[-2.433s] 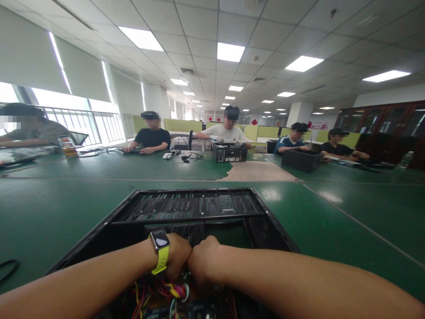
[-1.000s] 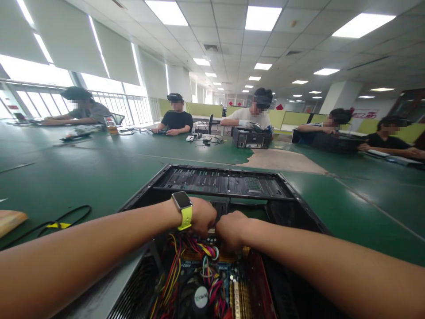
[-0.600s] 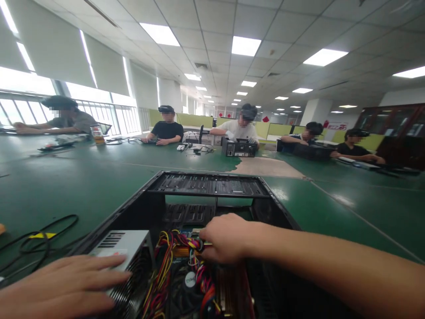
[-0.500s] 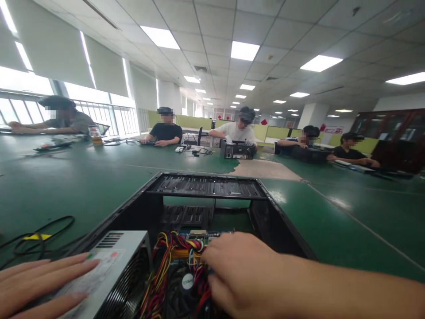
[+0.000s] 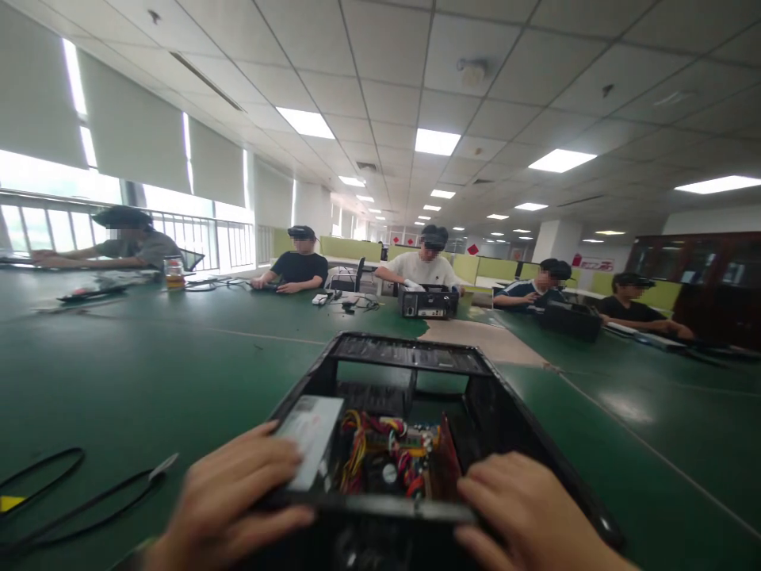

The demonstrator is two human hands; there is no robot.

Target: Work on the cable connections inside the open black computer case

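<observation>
Both hands, left hand point(image 5: 229, 500) and right hand point(image 5: 523, 515), grip the computer case point(image 5: 476, 396) at its near edge.

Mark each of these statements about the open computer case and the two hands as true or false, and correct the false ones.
1. Both hands grip the near edge of the computer case. True: left hand, right hand.
2. The case is closed with a side panel. False: it lies open, with coloured wires showing.
3. A black cable lies on the green table left of the case. True.
4. The right hand is inside the case among the wires. False: it rests on the rim.
</observation>
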